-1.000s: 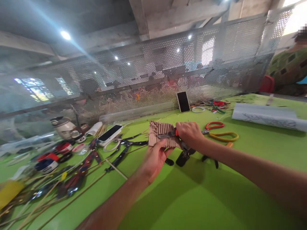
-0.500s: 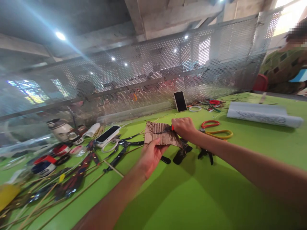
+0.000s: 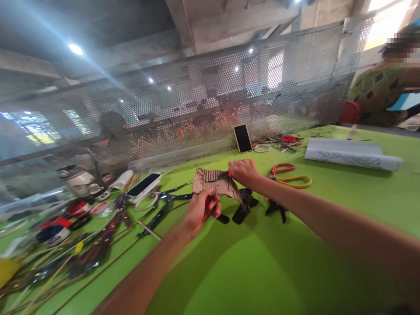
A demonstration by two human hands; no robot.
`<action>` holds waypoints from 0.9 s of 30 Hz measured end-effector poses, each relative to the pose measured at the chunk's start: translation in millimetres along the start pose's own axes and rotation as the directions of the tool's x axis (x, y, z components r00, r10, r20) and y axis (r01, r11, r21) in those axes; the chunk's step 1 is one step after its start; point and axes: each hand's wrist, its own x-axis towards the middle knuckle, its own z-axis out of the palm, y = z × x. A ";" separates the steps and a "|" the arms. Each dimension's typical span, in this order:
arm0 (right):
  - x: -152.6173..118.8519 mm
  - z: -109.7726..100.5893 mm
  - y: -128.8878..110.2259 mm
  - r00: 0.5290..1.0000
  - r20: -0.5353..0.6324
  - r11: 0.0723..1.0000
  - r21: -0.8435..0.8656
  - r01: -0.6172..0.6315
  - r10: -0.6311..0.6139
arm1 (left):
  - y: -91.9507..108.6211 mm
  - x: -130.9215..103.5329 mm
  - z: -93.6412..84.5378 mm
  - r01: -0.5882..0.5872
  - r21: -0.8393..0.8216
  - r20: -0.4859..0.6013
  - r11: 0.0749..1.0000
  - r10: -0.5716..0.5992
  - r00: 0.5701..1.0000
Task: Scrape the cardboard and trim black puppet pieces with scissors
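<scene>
A piece of brown corrugated cardboard (image 3: 219, 187) is held above the green table (image 3: 229, 271), its ridges facing me. My left hand (image 3: 201, 210) pinches its lower edge between thumb and curled fingers. In my right hand (image 3: 244, 173), closed in a fist, is a dark pointed tool (image 3: 223, 175) with a red part by the fist. Its dark end lies against the upper part of the cardboard; the exact kind of tool is hard to make out. Dark shapes (image 3: 243, 212) like flat black strips lie on the table beneath the cardboard.
Scissors with red and yellow handles (image 3: 290, 178) lie right of my hand, beside black-handled pliers (image 3: 276, 210). A rolled white sheet (image 3: 351, 155), a propped-up phone (image 3: 243, 138), another phone (image 3: 144, 185), tape rolls (image 3: 52, 234) and thin sticks (image 3: 98, 267) surround. A person (image 3: 377, 94) sits far right.
The whole view has shifted slightly, so most things sit a little further left. My left fingers have curled in more under the cardboard. The tool still rests against it.
</scene>
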 end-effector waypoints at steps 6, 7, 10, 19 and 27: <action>2.6 5.5 6.2 1.000 -0.017 0.999 0.033 0.008 -0.007 | 0.2 -1.1 4.8 -0.022 0.064 -0.046 0.998 0.025 0.999; 2.4 6.2 7.1 1.000 -0.022 0.999 0.044 0.010 -0.009 | 0.4 -1.9 6.3 -0.024 0.072 -0.058 0.997 0.029 0.998; 3.0 7.1 8.1 0.999 -0.037 0.997 0.076 0.004 -0.001 | 2.6 -5.7 10.8 -0.019 0.074 -0.073 0.997 0.024 0.997; -7.3 -11.6 76.3 0.956 -0.106 0.960 0.102 -0.262 0.272 | 1.0 -26.1 23.9 0.020 0.149 0.061 0.989 -0.029 0.998; -29.9 -26.1 48.1 0.993 -0.058 0.942 0.327 -0.079 0.104 | -11.1 -14.0 12.6 0.002 0.241 -0.012 0.971 0.001 1.000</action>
